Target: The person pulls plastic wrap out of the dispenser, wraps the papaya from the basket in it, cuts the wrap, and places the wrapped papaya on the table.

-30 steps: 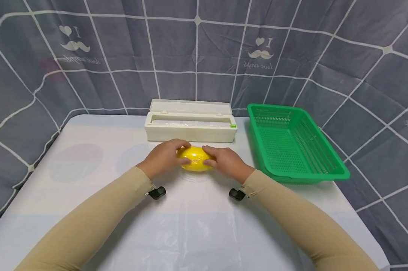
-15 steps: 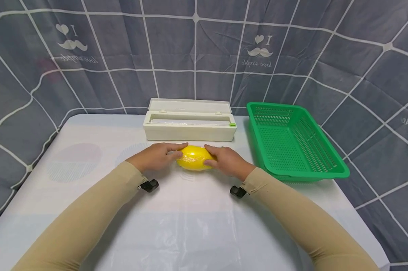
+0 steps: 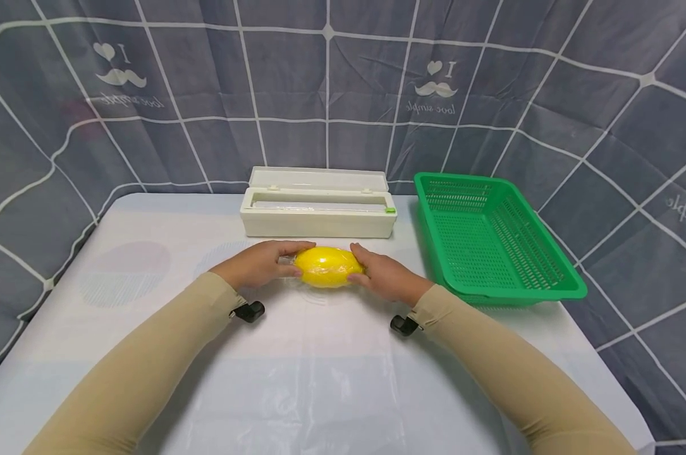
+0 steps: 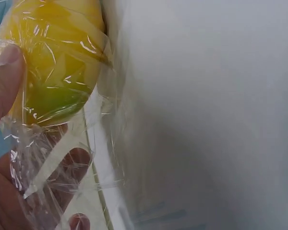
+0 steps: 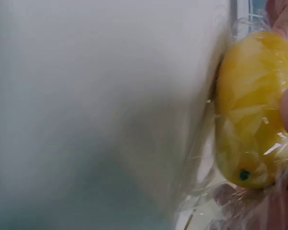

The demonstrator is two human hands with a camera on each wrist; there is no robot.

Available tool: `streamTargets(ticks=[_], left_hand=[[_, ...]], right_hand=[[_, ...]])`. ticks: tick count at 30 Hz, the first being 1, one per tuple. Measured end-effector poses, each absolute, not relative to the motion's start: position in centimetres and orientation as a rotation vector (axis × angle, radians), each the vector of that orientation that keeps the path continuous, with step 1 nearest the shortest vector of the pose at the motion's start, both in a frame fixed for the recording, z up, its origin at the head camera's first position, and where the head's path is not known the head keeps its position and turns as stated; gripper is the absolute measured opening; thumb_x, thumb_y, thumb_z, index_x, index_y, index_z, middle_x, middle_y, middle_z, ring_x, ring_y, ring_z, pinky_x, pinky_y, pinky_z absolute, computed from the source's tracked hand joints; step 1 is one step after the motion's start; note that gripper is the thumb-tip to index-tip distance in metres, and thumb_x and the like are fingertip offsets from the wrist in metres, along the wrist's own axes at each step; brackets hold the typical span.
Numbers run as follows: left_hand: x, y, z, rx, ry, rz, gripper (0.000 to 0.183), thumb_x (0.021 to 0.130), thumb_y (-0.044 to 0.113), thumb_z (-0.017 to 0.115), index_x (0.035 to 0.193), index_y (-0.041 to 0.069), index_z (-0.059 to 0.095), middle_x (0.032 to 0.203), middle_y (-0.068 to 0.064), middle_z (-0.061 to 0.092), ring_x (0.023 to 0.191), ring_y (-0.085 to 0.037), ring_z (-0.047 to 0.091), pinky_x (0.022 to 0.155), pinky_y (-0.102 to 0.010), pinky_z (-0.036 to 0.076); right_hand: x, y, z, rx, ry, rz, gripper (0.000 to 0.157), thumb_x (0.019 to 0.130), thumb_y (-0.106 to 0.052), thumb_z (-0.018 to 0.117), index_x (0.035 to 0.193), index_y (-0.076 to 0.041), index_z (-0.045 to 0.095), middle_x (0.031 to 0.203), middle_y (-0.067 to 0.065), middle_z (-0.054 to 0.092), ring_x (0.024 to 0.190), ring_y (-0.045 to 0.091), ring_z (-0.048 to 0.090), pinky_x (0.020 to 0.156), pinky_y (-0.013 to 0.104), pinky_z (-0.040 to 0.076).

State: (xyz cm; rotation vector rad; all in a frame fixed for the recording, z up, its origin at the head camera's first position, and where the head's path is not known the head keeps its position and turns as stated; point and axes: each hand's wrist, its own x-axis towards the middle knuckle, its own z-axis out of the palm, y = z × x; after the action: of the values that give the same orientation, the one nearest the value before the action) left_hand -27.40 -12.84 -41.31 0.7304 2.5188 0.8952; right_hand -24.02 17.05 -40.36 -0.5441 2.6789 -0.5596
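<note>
A yellow mango (image 3: pixel 327 268) wrapped in clear cling film lies sideways between both hands, mid-table. My left hand (image 3: pixel 257 264) holds its left end, the thumb in front and the fingers behind. In the left wrist view that end of the mango (image 4: pixel 62 62) shows green, and loose cling film (image 4: pixel 38 177) trails from it over the fingers. My right hand (image 3: pixel 385 273) grips the other end between thumb and fingers. A small dark green spot marks the mango (image 5: pixel 249 120) in the right wrist view, with crumpled film around it.
Behind the mango stands a white cling film box (image 3: pixel 320 224), its lid (image 3: pixel 320 178) raised and a small green slider at its right. A green plastic basket (image 3: pixel 513 295) sits to the right. A grey checked curtain (image 3: pixel 297 76) hangs around the white-covered table (image 3: pixel 343 392).
My left hand has drawn back leftwards from over the mango to its end, where loose film now shows. The right hand has shifted slightly right. Box and basket stay put.
</note>
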Motion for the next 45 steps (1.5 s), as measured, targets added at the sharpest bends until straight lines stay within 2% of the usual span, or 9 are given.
streamTargets(ticks=[5, 8, 13, 23, 29, 33, 39, 42, 45], left_hand=[[-27.0, -12.6, -40.8, 0.751, 2.528, 0.758, 0.080, 0.102, 0.035, 0.070, 0.167, 0.040, 0.024, 0.162, -0.013, 0.049, 0.145, -0.038, 0.052, 0.120, -0.062, 0.039], [-26.8, -12.4, -40.6, 0.762, 2.540, 0.687, 0.076, 0.104, 0.033, 0.068, 0.167, 0.039, 0.026, 0.166, -0.011, 0.044, 0.146, -0.038, 0.051, 0.120, -0.061, 0.038], [-26.6, -12.2, -40.6, 0.718, 2.538, 0.708, 0.074, 0.103, 0.030, 0.068, 0.166, 0.039, 0.030, 0.167, -0.010, 0.043, 0.147, -0.038, 0.049, 0.121, -0.062, 0.037], [-26.4, -12.3, -40.9, 0.701, 2.527, 0.747, 0.075, 0.103, 0.030, 0.069, 0.165, 0.041, 0.031, 0.166, -0.009, 0.044, 0.145, -0.036, 0.051, 0.121, -0.062, 0.038], [-26.4, -12.3, -41.0, 0.706, 2.533, 0.747, 0.075, 0.103, 0.031, 0.068, 0.166, 0.041, 0.029, 0.166, -0.010, 0.044, 0.146, -0.036, 0.051, 0.121, -0.062, 0.037], [-26.4, -12.4, -41.0, 0.705, 2.528, 0.761, 0.075, 0.103, 0.031, 0.068, 0.166, 0.040, 0.028, 0.167, -0.010, 0.043, 0.145, -0.037, 0.051, 0.121, -0.062, 0.038], [-26.4, -12.5, -41.0, 0.711, 2.533, 0.755, 0.075, 0.104, 0.032, 0.068, 0.166, 0.041, 0.027, 0.165, -0.013, 0.044, 0.137, -0.034, 0.056, 0.118, -0.061, 0.041], [-26.6, -12.5, -41.2, 0.704, 2.538, 0.746, 0.075, 0.104, 0.033, 0.067, 0.166, 0.042, 0.027, 0.165, -0.013, 0.045, 0.130, -0.031, 0.057, 0.118, -0.061, 0.041], [-26.6, -12.6, -41.3, 0.701, 2.544, 0.736, 0.076, 0.104, 0.033, 0.067, 0.166, 0.042, 0.026, 0.166, -0.012, 0.044, 0.129, -0.031, 0.057, 0.118, -0.061, 0.041]], right_hand=[[-24.1, 17.6, -40.7, -0.605, 2.621, -0.661, 0.077, 0.113, -0.040, 0.047, 0.169, -0.007, 0.007, 0.177, 0.011, 0.012, 0.164, 0.030, 0.018, 0.133, 0.048, 0.019], [-24.2, 18.0, -40.9, -0.616, 2.613, -0.694, 0.070, 0.114, -0.038, 0.044, 0.170, -0.012, 0.011, 0.176, 0.009, 0.019, 0.162, 0.029, 0.023, 0.132, 0.048, 0.022], [-24.3, 18.3, -41.1, -0.584, 2.638, -0.656, 0.068, 0.112, -0.042, 0.048, 0.170, -0.023, 0.019, 0.171, 0.006, 0.033, 0.157, 0.031, 0.037, 0.128, 0.052, 0.032], [-24.1, 18.3, -41.1, -0.538, 2.621, -0.650, 0.071, 0.110, -0.043, 0.051, 0.170, -0.028, 0.016, 0.171, 0.004, 0.034, 0.156, 0.032, 0.039, 0.127, 0.053, 0.033], [-24.0, 18.1, -41.2, -0.652, 2.636, -0.632, 0.074, 0.111, -0.035, 0.052, 0.170, -0.035, 0.008, 0.173, 0.006, 0.031, 0.156, 0.034, 0.038, 0.127, 0.054, 0.033], [-23.9, 17.8, -41.1, -0.733, 2.649, -0.537, 0.068, 0.113, -0.032, 0.046, 0.170, -0.030, 0.009, 0.174, 0.006, 0.028, 0.161, 0.030, 0.029, 0.131, 0.054, 0.022], [-23.6, 17.7, -40.8, -0.709, 2.642, -0.461, 0.073, 0.115, -0.036, 0.039, 0.170, -0.019, -0.004, 0.178, 0.006, 0.013, 0.165, 0.026, 0.016, 0.133, 0.057, 0.010], [-23.8, 17.9, -40.7, -0.693, 2.621, -0.477, 0.077, 0.114, -0.038, 0.041, 0.169, -0.015, -0.007, 0.178, 0.005, 0.008, 0.164, 0.028, 0.016, 0.133, 0.056, 0.009], [-23.9, 18.0, -40.8, -0.661, 2.618, -0.508, 0.079, 0.113, -0.040, 0.045, 0.170, -0.016, -0.004, 0.178, 0.004, 0.012, 0.163, 0.031, 0.021, 0.134, 0.053, 0.010]])
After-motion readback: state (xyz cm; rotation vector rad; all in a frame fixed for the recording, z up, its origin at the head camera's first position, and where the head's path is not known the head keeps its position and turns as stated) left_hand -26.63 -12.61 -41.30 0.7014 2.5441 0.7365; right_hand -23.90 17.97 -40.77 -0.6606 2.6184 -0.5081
